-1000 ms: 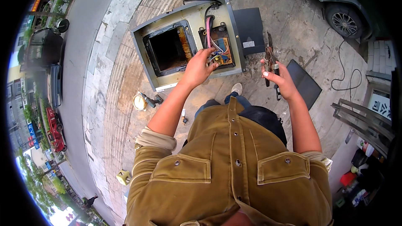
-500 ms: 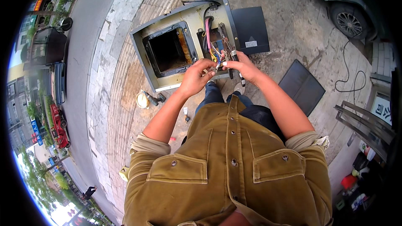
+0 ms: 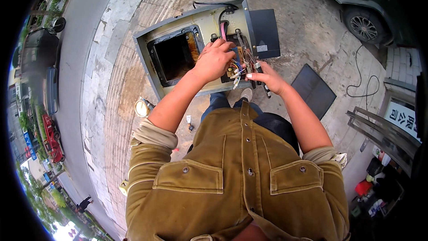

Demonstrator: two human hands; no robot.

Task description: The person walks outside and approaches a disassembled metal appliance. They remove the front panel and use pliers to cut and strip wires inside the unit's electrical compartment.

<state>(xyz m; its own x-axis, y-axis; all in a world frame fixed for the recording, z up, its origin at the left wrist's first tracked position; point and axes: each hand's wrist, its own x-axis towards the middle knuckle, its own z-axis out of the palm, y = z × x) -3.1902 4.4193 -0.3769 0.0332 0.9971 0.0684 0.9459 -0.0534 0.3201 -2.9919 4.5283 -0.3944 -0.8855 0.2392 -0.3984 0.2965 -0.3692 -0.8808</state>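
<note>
A grey metal appliance housing (image 3: pixel 143 58) stands on the ground in front of me, with a square dark opening and a wiring compartment. My left hand (image 3: pixel 215 60) reaches over that compartment, fingers curled down at its upper part; what the fingertips grip is hidden. My right hand (image 3: pixel 271 80) is closed around a narrow dark strip (image 3: pixel 268 90) at the compartment's right side, its thumb pointing at the wires. Between my hands, a bunch of coloured wires (image 3: pixel 236 72) with pale connectors hangs loose. A thicker pink cable (image 3: pixel 223 29) enters above.
A dark panel (image 3: pixel 266 29) adjoins the housing's right side, and another dark sheet (image 3: pixel 314 91) lies nearer right. A round tin (image 3: pixel 142 107) and a small tool (image 3: pixel 190 124) sit at left. A parked vehicle (image 3: pixel 362 23) stands far right, a black cable (image 3: pixel 366 80) below it.
My left hand has left the wire ends near my right hand and moved up over the compartment. My right thumb has come away from the wire ends, which now hang loose.
</note>
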